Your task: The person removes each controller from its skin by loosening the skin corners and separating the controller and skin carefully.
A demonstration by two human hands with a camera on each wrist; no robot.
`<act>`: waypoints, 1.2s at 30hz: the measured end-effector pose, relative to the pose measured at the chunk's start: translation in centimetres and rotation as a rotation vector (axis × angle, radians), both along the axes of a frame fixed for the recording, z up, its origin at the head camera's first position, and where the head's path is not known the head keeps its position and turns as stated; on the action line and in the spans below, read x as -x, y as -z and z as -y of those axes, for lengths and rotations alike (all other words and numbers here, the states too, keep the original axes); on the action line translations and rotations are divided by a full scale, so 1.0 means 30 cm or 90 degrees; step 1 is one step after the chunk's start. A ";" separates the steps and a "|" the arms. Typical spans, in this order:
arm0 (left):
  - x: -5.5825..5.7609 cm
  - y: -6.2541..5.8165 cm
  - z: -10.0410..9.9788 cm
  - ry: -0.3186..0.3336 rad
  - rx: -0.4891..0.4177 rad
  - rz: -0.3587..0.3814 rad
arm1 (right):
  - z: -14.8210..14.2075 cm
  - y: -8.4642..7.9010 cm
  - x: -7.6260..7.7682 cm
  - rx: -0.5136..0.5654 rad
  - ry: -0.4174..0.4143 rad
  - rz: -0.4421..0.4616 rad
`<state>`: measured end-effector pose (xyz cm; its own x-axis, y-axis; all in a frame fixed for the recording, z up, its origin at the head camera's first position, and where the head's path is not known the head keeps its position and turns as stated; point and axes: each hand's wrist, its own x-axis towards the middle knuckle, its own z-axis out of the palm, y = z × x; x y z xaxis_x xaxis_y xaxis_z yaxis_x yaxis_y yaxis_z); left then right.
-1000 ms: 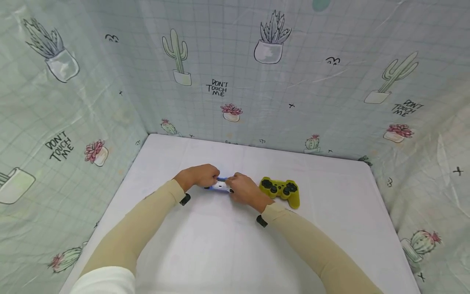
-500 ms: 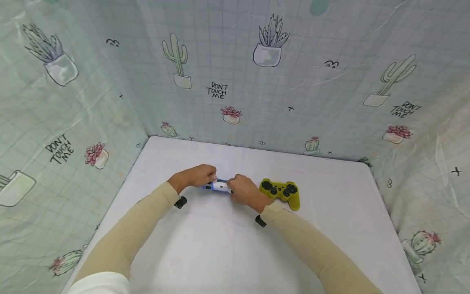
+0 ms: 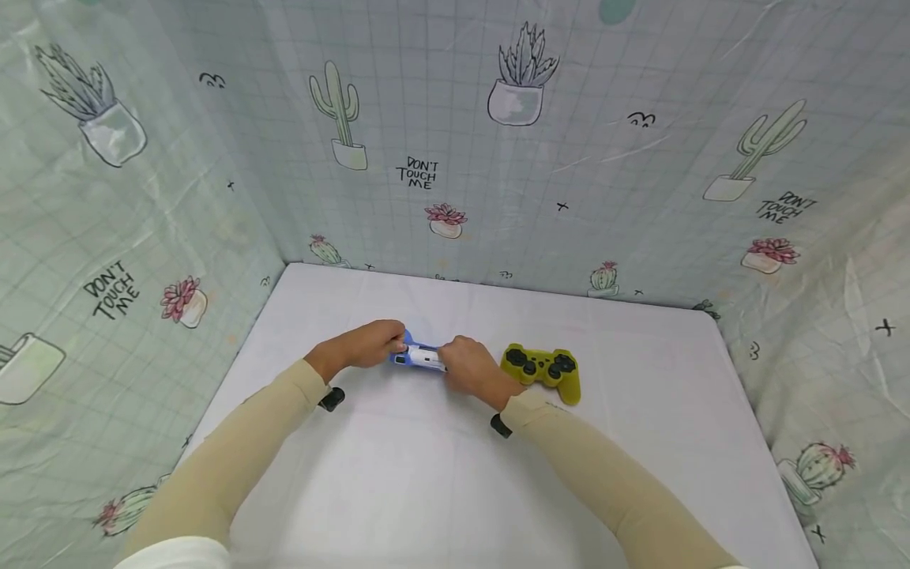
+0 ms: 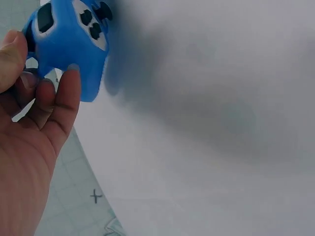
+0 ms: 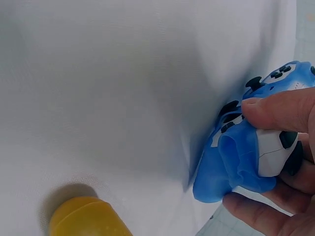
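Between both hands stands a white game controller (image 3: 426, 358) in a blue silicone cover (image 4: 69, 44). My left hand (image 3: 365, 343) holds one end, its thumb at the controller's side and fingertips against the cover's edge. My right hand (image 3: 472, 367) grips the other end, thumb on the upper side and fingers beneath. There the cover is bunched and peeled back, and the right wrist view shows the bare white shell (image 5: 273, 152). Black buttons and thumbsticks face away from me. In the left wrist view, the cover wraps the near grip.
A yellow-green game controller (image 3: 542, 367) lies right of my right hand; its rounded grip (image 5: 88, 219) appears in the right wrist view. The white table (image 3: 426, 474) is bordered by a cactus-print curtain (image 3: 455, 118) at the back and sides.
My left hand has shifted left along the controller, uncovering more of its left end, and a blue flap of the cover now stands up there. The right hand stays almost in place.
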<state>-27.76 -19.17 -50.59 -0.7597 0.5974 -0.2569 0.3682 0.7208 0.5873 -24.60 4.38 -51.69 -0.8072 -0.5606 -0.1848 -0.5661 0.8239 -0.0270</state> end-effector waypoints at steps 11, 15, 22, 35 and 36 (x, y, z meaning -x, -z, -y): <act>-0.040 0.052 0.040 -0.011 0.026 -0.056 | -0.010 -0.013 0.013 -0.021 0.028 0.043; -0.044 0.059 0.027 -0.049 -0.020 -0.050 | -0.011 -0.014 0.026 -0.014 0.016 0.038; -0.083 0.070 0.012 -0.090 -0.114 -0.143 | 0.006 -0.016 0.020 -0.003 0.009 0.041; -0.098 0.105 -0.047 0.029 0.100 -0.403 | 0.028 -0.019 0.034 -0.027 0.016 0.046; -0.102 0.103 -0.054 0.034 0.126 -0.413 | 0.030 -0.020 0.033 -0.028 0.015 0.044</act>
